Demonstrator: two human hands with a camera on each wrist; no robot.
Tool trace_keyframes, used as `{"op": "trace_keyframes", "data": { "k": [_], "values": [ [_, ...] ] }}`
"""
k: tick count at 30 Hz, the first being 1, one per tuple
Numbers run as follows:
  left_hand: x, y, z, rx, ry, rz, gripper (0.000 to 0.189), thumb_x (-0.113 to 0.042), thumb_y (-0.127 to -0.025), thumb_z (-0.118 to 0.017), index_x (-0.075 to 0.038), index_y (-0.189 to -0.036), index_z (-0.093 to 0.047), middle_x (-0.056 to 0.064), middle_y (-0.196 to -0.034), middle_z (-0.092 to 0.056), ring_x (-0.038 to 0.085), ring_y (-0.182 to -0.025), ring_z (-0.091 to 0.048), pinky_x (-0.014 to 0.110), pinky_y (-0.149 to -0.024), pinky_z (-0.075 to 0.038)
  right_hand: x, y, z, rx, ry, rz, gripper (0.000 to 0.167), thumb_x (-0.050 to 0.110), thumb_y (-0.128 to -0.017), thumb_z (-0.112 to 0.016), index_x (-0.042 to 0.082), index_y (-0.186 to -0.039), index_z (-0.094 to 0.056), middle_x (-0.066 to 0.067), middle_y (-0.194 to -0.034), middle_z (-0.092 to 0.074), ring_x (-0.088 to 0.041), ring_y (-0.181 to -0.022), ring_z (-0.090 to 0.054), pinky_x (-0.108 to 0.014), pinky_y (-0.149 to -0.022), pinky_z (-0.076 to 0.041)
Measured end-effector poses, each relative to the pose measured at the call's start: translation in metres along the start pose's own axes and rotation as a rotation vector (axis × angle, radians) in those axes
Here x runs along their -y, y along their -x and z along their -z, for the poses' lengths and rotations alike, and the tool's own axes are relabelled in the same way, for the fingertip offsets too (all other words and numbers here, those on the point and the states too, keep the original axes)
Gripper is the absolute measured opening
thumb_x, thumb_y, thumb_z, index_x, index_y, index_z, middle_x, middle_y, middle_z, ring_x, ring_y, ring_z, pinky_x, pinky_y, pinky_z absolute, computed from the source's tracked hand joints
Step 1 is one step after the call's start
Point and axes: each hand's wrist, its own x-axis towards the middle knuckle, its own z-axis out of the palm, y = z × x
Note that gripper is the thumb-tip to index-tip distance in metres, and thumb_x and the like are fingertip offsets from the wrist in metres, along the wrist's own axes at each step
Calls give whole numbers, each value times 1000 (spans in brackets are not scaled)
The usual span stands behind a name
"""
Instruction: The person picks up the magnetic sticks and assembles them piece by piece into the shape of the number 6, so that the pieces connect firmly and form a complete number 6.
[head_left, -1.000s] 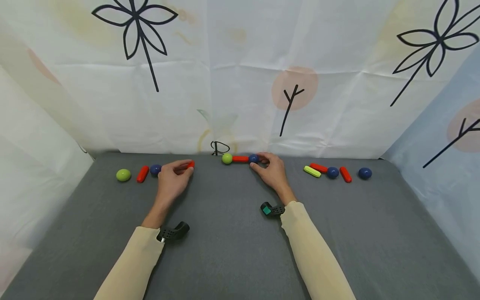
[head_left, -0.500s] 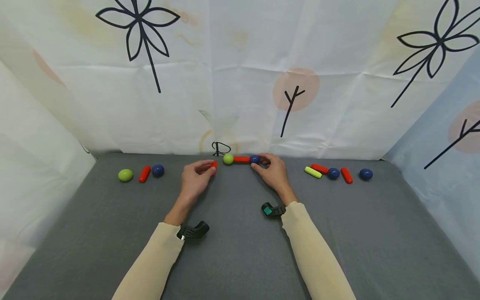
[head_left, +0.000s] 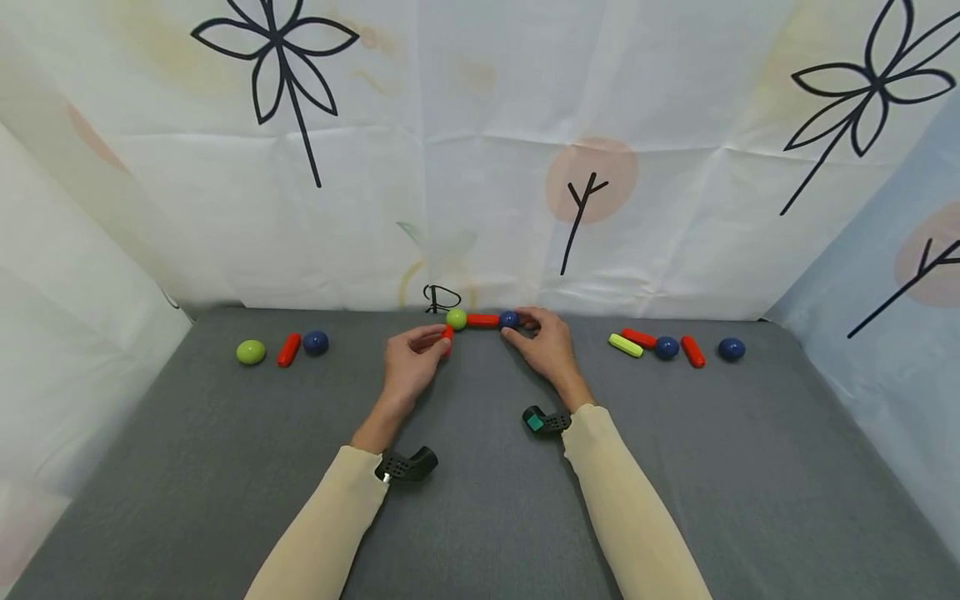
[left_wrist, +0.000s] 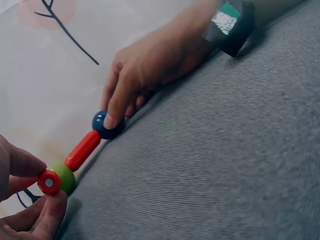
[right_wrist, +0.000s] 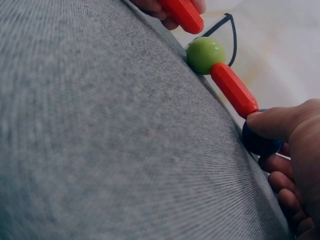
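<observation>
My left hand (head_left: 411,362) pinches a red rod (head_left: 447,340) between thumb and fingers, close by a lime-green ball (head_left: 456,318). In the left wrist view the held rod's end (left_wrist: 49,182) faces the camera and shows a small pale disc at its centre. A second red rod (right_wrist: 234,90) runs from the green ball to a dark blue ball (right_wrist: 260,139), the three in one line at the back of the grey table. Thumb and fingers of my right hand (head_left: 547,343) grip that blue ball. In the right wrist view a gap shows between the held rod and the green ball.
On the left lie a green ball (head_left: 251,352), a red rod (head_left: 288,349) and a blue ball (head_left: 316,342). To the right are a yellow-green rod (head_left: 626,345), red rods (head_left: 693,352) and blue balls (head_left: 731,349). A printed cloth (head_left: 495,225) hangs behind the table.
My left hand has carried the red rod rightward from near the left group to beside the green ball, turning it more upright in the head view. My right hand stays on the blue ball.
</observation>
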Motion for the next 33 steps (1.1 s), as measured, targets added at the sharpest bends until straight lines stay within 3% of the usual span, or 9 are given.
{"op": "trace_keyframes", "data": {
  "k": [6,16,33],
  "values": [
    [5,0,-6,-6,14,-26,25,-9,-93,-73,-5,-118,-76,14,-112,-73,26,-104,-68,40,-85,-56,1,0,0,1,-2,11,42,20,-90,-79,3,-127,-70,-15,-113,-71,-30,-105,-63,-43,-93,-51],
    [5,1,-9,-29,-13,-42,24,-10,-94,-72,-6,-117,-76,13,-111,-73,26,-102,-68,41,-84,-56,2,-1,0,8,-2,-1,42,20,-90,-79,2,-127,-69,-16,-114,-70,-30,-105,-63,-43,-94,-50],
    [5,-2,-10,-6,-21,-50,25,-12,-94,-73,-6,-118,-76,13,-110,-74,25,-102,-69,39,-82,-57,3,-1,0,9,-1,0,42,20,-90,-79,2,-127,-69,-16,-114,-71,-30,-105,-63,-44,-93,-50]
  ]
}}
